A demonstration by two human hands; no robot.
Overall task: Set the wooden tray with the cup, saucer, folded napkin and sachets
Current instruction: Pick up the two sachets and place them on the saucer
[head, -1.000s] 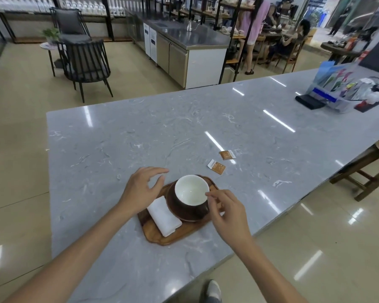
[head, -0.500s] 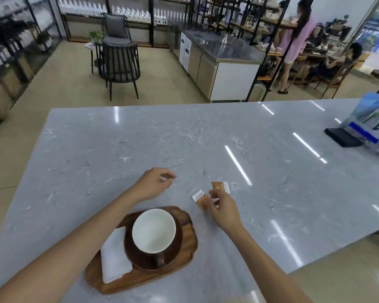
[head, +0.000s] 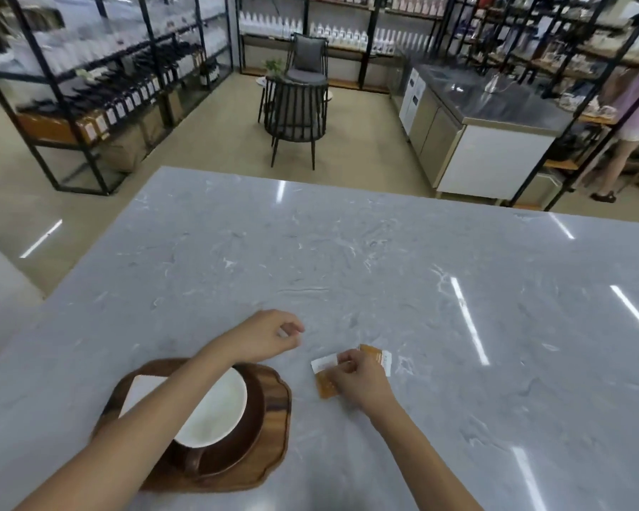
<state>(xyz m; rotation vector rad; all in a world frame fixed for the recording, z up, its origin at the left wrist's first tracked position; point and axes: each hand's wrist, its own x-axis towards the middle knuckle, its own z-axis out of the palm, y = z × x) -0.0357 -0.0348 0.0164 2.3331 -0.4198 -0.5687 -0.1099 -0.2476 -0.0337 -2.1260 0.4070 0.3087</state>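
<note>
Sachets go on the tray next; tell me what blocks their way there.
The left forearm lies across the tray, covering cup and napkin. The counter strip between sachets and tray looks bare.

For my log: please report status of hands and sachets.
Right hand pinching two orange sachets on the grey marble counter. Left hand empty. Path to wooden tray clear.

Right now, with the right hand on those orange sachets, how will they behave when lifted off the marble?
The sachets look thin and flat, so probably light and floppy, bending under the right hand. Lying flush on the glossy marble counter, they may slide before an edge lifts. They seem unlikely to roll or break.
</note>
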